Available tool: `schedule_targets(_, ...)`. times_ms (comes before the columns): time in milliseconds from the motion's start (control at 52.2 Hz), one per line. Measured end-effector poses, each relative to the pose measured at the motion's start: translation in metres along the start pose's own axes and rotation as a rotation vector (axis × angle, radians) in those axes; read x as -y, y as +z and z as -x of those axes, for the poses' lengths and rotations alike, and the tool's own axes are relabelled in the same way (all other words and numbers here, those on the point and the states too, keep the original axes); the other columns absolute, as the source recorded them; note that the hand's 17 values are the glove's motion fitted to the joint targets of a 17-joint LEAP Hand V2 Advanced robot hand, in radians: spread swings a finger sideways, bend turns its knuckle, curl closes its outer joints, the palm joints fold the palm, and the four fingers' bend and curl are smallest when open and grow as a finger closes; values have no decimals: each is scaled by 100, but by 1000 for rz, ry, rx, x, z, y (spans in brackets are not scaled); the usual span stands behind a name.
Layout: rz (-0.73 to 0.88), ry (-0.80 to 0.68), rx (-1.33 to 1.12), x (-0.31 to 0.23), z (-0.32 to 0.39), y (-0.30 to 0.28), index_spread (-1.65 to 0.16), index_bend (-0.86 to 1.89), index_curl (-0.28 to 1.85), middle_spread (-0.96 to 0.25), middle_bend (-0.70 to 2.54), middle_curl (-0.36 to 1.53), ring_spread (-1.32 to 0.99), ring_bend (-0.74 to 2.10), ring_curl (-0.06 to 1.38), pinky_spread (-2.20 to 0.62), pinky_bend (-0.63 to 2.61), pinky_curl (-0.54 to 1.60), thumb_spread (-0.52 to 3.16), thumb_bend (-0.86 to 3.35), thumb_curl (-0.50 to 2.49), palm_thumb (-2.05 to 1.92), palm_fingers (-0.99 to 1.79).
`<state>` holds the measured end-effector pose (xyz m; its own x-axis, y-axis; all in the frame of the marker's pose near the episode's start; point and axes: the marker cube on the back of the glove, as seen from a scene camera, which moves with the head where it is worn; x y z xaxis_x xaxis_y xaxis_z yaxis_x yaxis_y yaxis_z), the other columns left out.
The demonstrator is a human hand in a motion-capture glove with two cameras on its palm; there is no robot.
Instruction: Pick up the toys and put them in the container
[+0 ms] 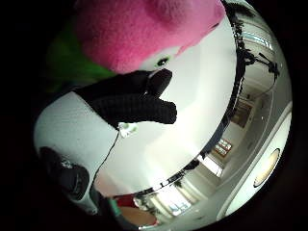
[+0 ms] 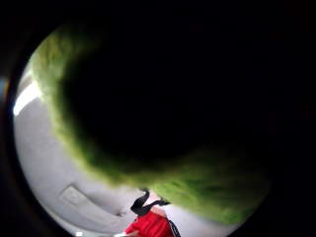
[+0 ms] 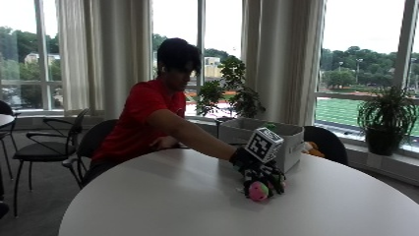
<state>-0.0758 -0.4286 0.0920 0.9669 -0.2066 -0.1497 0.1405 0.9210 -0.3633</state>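
1. Persons: one, seated at the table [image 3: 164,206].
2. Tables: one round white table fully in view; the edge of a second table [image 3: 4,119] shows at the far side of the room.
3. Containers: one grey box [image 3: 288,140] on the table.
4. Toys: one pink-and-green plush toy [image 3: 259,191] on the table; one orange item [image 3: 313,146] beside the box, type cannot be told.
5. Gloved hands: one, the right hand [image 3: 256,167].
6. Potted plants: two, one plant [image 3: 230,96] behind the box and one plant [image 3: 387,118] at the window sill.
7. Chairs: three visible, one chair [image 3: 49,142], another chair [image 3: 98,140] under the person, a third chair [image 3: 327,142] behind the box.
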Motion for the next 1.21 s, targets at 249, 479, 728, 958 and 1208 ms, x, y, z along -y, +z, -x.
schedule_targets(249, 93, -9, -41, -8, 13, -9, -42, 26, 16, -4, 12, 27, 4, 41, 26, 10, 143, 38, 101, -1, 30, 1, -2)
schedule_targets(479, -134, -5, 4, -14, 7, -3, -44, 46, 28, -9, 25, 25, -11, 70, 31, 2, 123, 30, 123, 9, 38, 23, 31)
schedule_targets(728, -353, 16, -92, -34, 13, 2, -40, 52, 36, -30, 48, 37, -39, 93, 42, -36, 113, 32, 102, 20, 57, 55, 90)
schedule_targets(958, -422, 42, 37, -72, 2, -9, -38, 62, 47, -41, 65, 47, -46, 98, 47, -40, 102, 34, 82, 19, 71, 60, 106)
schedule_targets(1208, -505, 33, 36, -121, 0, -61, -35, 65, 59, -45, 74, 56, -47, 102, 52, -41, 103, 40, 68, 20, 84, 61, 109)
